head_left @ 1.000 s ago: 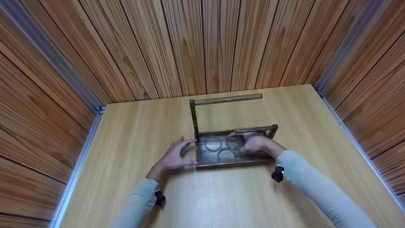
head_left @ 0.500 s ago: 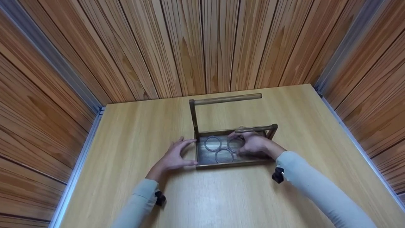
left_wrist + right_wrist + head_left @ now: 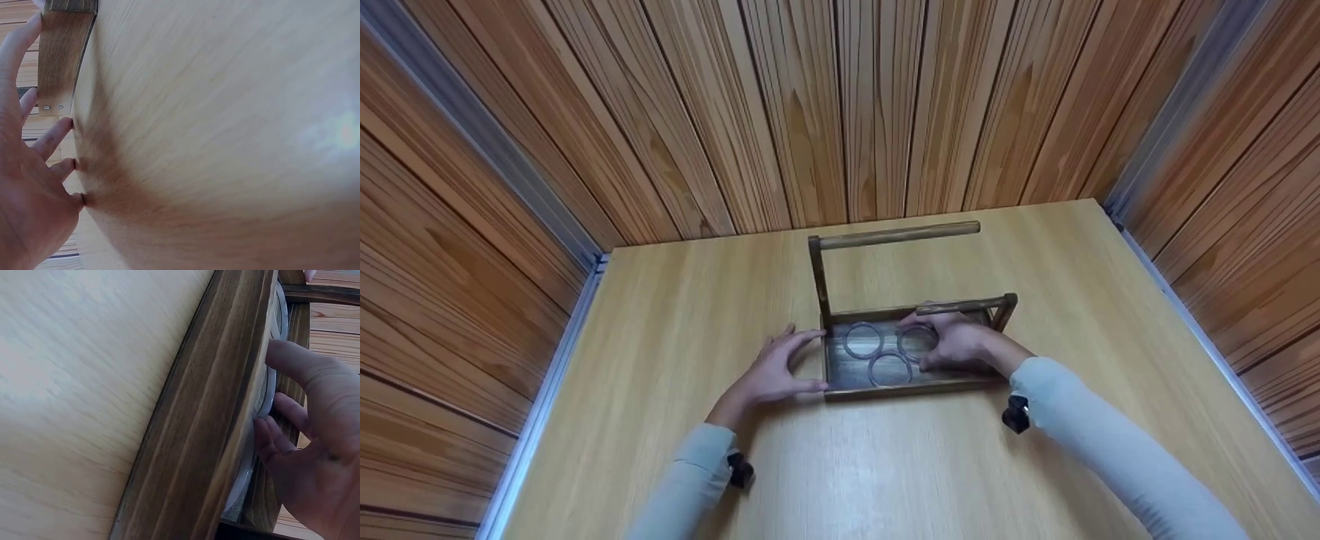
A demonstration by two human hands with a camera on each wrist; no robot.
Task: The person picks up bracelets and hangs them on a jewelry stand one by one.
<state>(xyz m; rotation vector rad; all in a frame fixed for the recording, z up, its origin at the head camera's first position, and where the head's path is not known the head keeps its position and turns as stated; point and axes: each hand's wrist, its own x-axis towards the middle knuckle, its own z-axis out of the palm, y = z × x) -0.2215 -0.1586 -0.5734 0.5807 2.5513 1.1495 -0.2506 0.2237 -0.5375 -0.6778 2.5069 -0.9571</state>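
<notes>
A dark wooden tray point(image 3: 937, 388) stands on the table, with an L-shaped wooden arm rising from each end. My left hand point(image 3: 776, 371) is spread at its left end, thumb and index fingertips touching the end wall. In the left wrist view the other fingertips reach down to the table. My right hand point(image 3: 960, 341) reaches under the lower arm point(image 3: 967, 305) into the tray. Its thumb and bent fingers are around a thin, clear-greyish ring point(image 3: 269, 394). A second ring point(image 3: 863, 340) lies back left, a third ring point(image 3: 890, 370) at the front. The right palm hides the tray's right part.
The taller arm point(image 3: 900, 235) reaches over the table behind the tray. Pale wooden table surface point(image 3: 840, 465) surrounds the tray. Wood-panelled walls point(image 3: 840, 112) stand behind and at both sides, with metal rails point(image 3: 544, 405) along the side edges.
The front ring has shifted slightly left inside the tray, and the ring by the right fingers has moved slightly. My right hand has edged left; my left hand has stayed at the tray's end.
</notes>
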